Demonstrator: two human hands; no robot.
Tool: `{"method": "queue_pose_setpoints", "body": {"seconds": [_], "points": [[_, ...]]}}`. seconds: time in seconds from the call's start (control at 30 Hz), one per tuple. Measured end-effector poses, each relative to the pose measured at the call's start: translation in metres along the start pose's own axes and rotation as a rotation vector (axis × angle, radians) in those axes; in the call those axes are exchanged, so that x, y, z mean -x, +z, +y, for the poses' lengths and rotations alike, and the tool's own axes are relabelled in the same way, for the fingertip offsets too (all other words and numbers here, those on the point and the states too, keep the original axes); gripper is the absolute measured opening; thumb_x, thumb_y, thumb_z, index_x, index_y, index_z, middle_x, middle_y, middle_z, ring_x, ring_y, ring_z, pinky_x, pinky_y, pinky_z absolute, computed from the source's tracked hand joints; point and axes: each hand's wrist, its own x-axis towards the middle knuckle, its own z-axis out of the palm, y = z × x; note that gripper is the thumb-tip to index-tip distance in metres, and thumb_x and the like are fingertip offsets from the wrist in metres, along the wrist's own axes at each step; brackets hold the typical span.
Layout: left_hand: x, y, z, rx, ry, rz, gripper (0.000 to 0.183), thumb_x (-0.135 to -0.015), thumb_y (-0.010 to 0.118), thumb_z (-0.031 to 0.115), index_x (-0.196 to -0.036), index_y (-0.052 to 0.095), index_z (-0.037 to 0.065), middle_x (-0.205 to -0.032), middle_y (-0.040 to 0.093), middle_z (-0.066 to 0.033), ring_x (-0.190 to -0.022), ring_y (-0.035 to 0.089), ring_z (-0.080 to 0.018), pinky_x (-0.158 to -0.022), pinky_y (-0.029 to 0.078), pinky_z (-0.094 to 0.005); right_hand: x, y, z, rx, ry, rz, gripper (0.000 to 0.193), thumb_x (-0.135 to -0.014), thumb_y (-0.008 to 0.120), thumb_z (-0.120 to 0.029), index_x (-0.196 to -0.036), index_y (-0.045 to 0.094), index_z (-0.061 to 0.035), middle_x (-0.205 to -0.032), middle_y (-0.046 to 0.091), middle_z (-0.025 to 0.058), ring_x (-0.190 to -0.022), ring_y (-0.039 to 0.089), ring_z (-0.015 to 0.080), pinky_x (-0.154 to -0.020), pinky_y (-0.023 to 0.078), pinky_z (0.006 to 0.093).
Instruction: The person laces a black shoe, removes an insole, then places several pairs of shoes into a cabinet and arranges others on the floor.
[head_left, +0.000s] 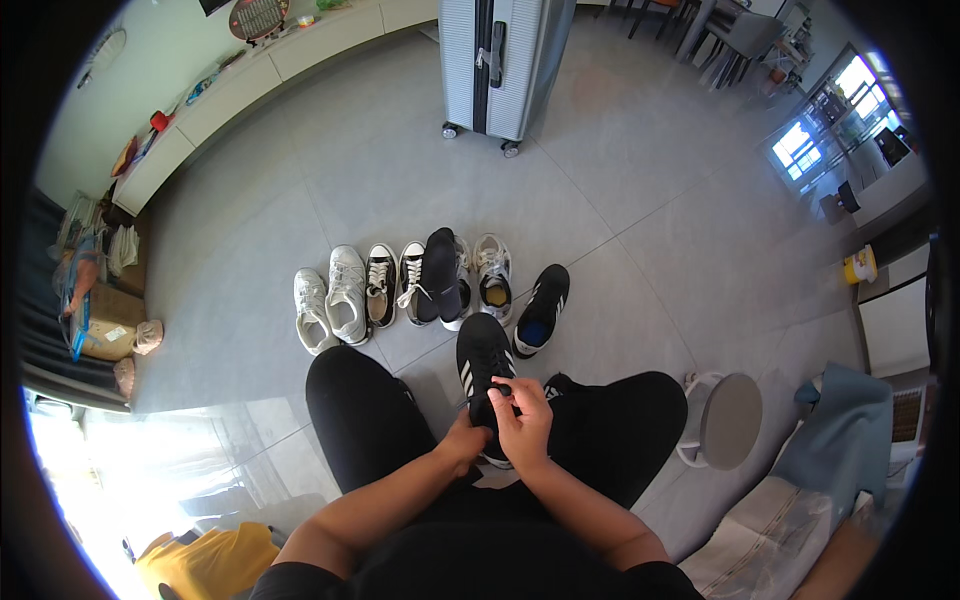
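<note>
White shoes (346,286) and canvas shoes (379,272) line the floor (230,240) at left. Next, the left hand (464,440) bears on the side of the black shoe (483,348) between the knees; its fingers are too hidden to tell their state. The right hand (523,420) pinches a small dark piece (501,389) at the shoe's opening. This shoe seems unfinished, being in hand; its mate (544,306) stands untouched at right, done or not I cannot tell.
</note>
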Motion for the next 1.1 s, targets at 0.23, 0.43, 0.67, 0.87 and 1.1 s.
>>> {"method": "queue_pose_setpoints", "body": {"seconds": [0.23,0.43,0.67,0.87,1.1], "points": [[-0.08,-0.022,0.007,0.009,0.295,0.27,0.073,-0.073,0.046,-0.007,-0.142,0.026,0.008,-0.124,0.053,-0.018,-0.112,0.053,-0.0275,-0.091,0.044,-0.0324,-0.015,-0.005,0.057,0.093,0.046,-0.167,0.031,-0.078,0.07,-0.013,-0.102,0.054,-0.0021,-0.087,0.059,0.0112,-0.079,0.06,0.0198,-0.073,0.048,0.0305],[-0.151,-0.038,-0.014,-0.065,0.311,0.357,0.073,-0.071,0.042,-0.007,-0.142,0.029,0.008,-0.127,0.051,-0.0188,-0.115,0.051,-0.0296,-0.096,0.038,-0.0314,-0.093,0.019,0.224,0.777,-0.014,0.034,0.039,-0.08,0.061,-0.007,-0.117,0.048,-0.0077,-0.09,0.06,0.0109,-0.091,0.059,0.0279,-0.096,0.038,0.047],[-0.156,-0.045,-0.023,0.091,0.14,0.321,0.075,-0.07,0.044,-0.007,-0.142,0.03,0.011,-0.126,0.051,-0.0156,-0.113,0.05,-0.0279,-0.094,0.039,-0.0311,-0.08,0.032,0.292,1.228,0.183,-0.763,0.069,-0.084,0.05,-0.016,-0.145,0.018,-0.017,-0.097,0.062,0.0131,-0.093,0.06,0.0286,-0.099,0.028,0.0609],[-0.153,-0.041,-0.014,0.148,0.051,0.406,0.075,-0.066,0.046,-0.009,-0.137,0.04,0.014,-0.116,0.055,-0.0134,-0.104,0.052,-0.0262,-0.088,0.041,-0.0334,-0.018,0.033,0.284,0.943,0.225,-0.895,0.078,-0.075,0.06,-0.017,-0.143,0.021,-0.0147,-0.099,0.062,0.0176,-0.093,0.06,0.034,-0.089,0.044,0.0456],[-0.147,-0.049,-0.003,0.25,0.083,0.356,0.065,-0.067,0.052,0.0,-0.13,0.045,0.01,-0.113,0.056,-0.0145,-0.101,0.054,-0.0299,-0.085,0.044,-0.0368,-0.071,-0.01,0.155,0.508,0.431,-0.708,0.082,-0.065,0.064,-0.017,-0.14,0.033,-0.0203,-0.107,0.059,0.0218,-0.092,0.061,0.0345,-0.079,0.049,0.04]]}}
